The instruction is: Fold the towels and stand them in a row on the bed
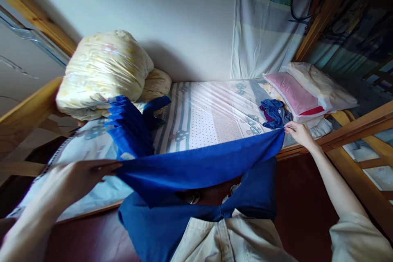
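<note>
Blue cloth (202, 168) stretches in front of you beside the bed (199, 127), pinched at one side by the fingers (106, 167) of your left hand (75, 178) and at the other by those of your right hand (299, 133), with yellow bedding (106, 73) bundled on the bed's left end.

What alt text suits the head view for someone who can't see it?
A person's left hand and right hand spread a blue cloth between them in front of a bed. On the bed, a bulky yellowish bundle sits at left, a pink pillow and crumpled fabric at right.
</note>
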Motion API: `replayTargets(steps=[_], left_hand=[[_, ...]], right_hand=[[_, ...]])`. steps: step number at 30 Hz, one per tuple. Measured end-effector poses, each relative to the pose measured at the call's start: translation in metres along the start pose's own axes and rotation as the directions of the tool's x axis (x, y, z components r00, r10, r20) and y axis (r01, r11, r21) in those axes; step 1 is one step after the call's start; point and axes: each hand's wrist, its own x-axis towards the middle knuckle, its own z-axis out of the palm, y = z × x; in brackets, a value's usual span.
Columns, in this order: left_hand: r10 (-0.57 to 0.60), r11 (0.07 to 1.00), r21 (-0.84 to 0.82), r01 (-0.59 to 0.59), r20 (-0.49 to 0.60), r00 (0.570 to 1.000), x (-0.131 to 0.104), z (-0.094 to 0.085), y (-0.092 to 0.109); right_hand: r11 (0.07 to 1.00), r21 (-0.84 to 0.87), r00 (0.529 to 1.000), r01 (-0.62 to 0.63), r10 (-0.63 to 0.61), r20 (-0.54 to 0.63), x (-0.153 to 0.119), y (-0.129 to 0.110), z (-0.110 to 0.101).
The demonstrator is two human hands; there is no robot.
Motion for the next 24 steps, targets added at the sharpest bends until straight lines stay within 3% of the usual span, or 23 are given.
replayTargets(steps=[2, 4, 8, 11, 13, 16, 19, 24], left_hand=[[0.028, 1.000, -0.003, -0.028, 0.154, 0.988, 0.038, -0.006, 0.032], [0.015, 1.000, 0.024, -0.019, 0.165, 0.986, 0.067, -0.011, 0.061], [-0.032, 0.999, -0.009, 0.032, -0.071, 0.997, 0.099, -0.011, 0.090], [-0.049, 0.995, -0.099, 0.021, -0.295, 0.954, 0.106, -0.001, 0.088], [-0.025, 0.989, -0.145, -0.032, -0.373, 0.928, 0.106, 0.011, 0.082], [0.036, 0.977, -0.176, -0.118, -0.411, 0.911, 0.102, 0.037, 0.071], [0.087, 0.972, -0.168, -0.163, -0.386, 0.918, 0.094, 0.074, 0.059], [0.174, 0.976, -0.100, -0.194, -0.184, 0.967, 0.077, 0.152, 0.042]], right_hand=[[0.999, -0.035, 0.999, 0.001, 0.000, 0.041, 0.039, -0.001, 0.015], [0.994, -0.104, 0.999, -0.017, 0.021, 0.036, 0.074, -0.006, 0.029], [0.978, -0.208, 0.995, 0.006, -0.028, -0.099, 0.118, -0.021, 0.045], [0.963, -0.260, 0.968, 0.076, -0.134, -0.214, 0.125, -0.025, 0.050], [0.959, -0.268, 0.951, 0.089, -0.162, -0.264, 0.123, -0.020, 0.055], [0.964, -0.251, 0.950, 0.083, -0.153, -0.273, 0.112, -0.002, 0.074], [0.975, -0.213, 0.964, 0.069, -0.120, -0.237, 0.098, 0.025, 0.104], [0.977, -0.210, 0.997, -0.044, 0.029, -0.075, 0.075, 0.070, 0.165]])
